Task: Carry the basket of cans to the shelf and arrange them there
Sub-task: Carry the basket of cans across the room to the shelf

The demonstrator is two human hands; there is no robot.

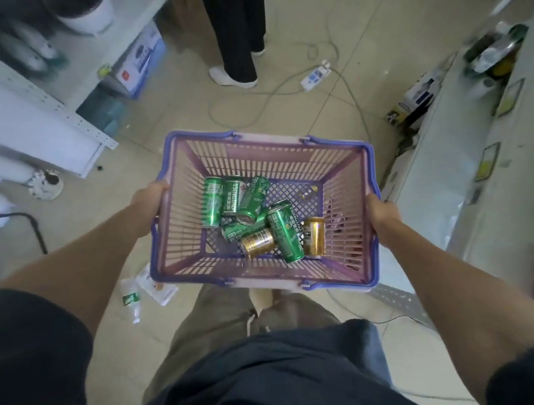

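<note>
Dark shirt and khaki trousers fill the bottom of the view, and out past them both your arms are stretched forward with the purple basket held between them, clear of the floor. Your left hand has its fingers curled around the left rim, your right hand is clamped on the right rim, and both handles are folded down against the long sides. You're in the carrying step, I'd say: nothing has gone up on a shelf yet.

Down in the basket bottom the green cans lie tumbled on their sides, leaning across one another, with two gold cans mixed in at the near end. All of them are loose, so expect them to roll if you tilt.

Off to your left stands the white metal shelving unit, probably your target; next move calls for a turn that way, keeping the basket level, then somewhere to rest it so a hand comes free for the cans.

Watch the floor now. A white power strip lies ahead, its cables looping over the tiles towards your path. Another person's legs stand straight ahead, beside the shelf end. A plastic bottle and a paper packet sit just beside your left foot, and a white counter crowds your right side, so the clear lane is narrow
</note>
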